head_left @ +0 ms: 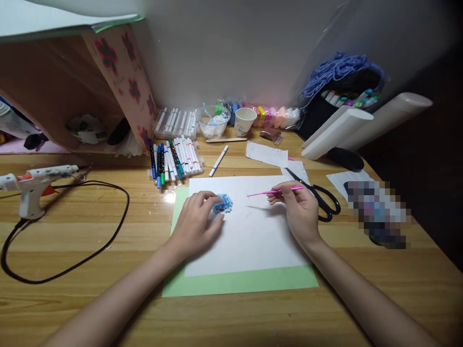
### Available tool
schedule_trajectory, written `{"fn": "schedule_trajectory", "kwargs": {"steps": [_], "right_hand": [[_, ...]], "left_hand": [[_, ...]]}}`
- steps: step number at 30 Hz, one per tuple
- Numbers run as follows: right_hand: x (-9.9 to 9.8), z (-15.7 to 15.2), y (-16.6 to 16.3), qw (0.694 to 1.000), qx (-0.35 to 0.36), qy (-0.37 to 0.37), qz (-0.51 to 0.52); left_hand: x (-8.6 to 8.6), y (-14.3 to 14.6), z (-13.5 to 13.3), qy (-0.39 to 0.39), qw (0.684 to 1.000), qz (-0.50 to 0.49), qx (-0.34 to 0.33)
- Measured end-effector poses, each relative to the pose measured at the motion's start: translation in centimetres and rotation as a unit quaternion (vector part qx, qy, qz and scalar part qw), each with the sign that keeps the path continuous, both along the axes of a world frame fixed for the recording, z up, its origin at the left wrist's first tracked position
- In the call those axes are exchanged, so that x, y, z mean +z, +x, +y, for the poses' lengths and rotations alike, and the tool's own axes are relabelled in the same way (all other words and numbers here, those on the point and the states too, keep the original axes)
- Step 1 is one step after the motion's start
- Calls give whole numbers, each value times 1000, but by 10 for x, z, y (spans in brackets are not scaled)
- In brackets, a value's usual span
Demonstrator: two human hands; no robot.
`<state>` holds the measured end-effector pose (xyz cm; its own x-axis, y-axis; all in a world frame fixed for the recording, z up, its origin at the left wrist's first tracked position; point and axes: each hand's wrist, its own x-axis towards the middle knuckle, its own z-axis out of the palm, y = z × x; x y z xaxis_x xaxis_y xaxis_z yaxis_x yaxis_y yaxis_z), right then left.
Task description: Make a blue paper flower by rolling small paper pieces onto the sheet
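A small clump of crumbly blue bits (223, 203) lies on the left part of a white sheet of paper (238, 246). My left hand (198, 219) rests on the sheet beside it, thumb and fingers apart, the fingertips at the clump's near-left edge. Between the thumb and fingers of my right hand (299, 207) is a thin pink tool (267, 192), its fine tip pointing left above the paper. A few faint specks show on the sheet under that tip. Under the white paper lies a green sheet (242, 284). Black-handled scissors (323, 202) lie just beyond my right hand.
A hot glue gun (32, 188) and its looped cord occupy the left. Markers (177, 159), a plastic bowl (214, 123), a paper cup (245, 121) and a wooden stick (226, 140) line the back. White rolls (340, 132) and a blurred-out object (379, 212) are at right.
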<state>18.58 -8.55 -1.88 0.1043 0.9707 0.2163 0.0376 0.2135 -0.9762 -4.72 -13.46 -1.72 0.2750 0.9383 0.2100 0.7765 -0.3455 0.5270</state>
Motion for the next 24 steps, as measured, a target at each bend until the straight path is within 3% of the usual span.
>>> {"fn": "schedule_trajectory", "kwargs": {"steps": [6, 12, 15, 19, 24], "right_hand": [[8, -5, 18, 999, -20, 41, -13], [11, -1, 32, 993, -37, 96, -60], [1, 11, 39, 990, -74, 109, -57], [-17, 27, 43, 989, -112, 94, -27], [-22, 36, 45, 992, -116, 37, 41]], "left_hand": [[-4, -6, 3, -20, 994, 64, -82], [-2, -1, 9, 17, 997, 61, -49], [6, 24, 29, 25, 998, 45, -38], [13, 83, 62, -10, 995, 73, -61], [9, 142, 82, -29, 988, 147, 20]]}}
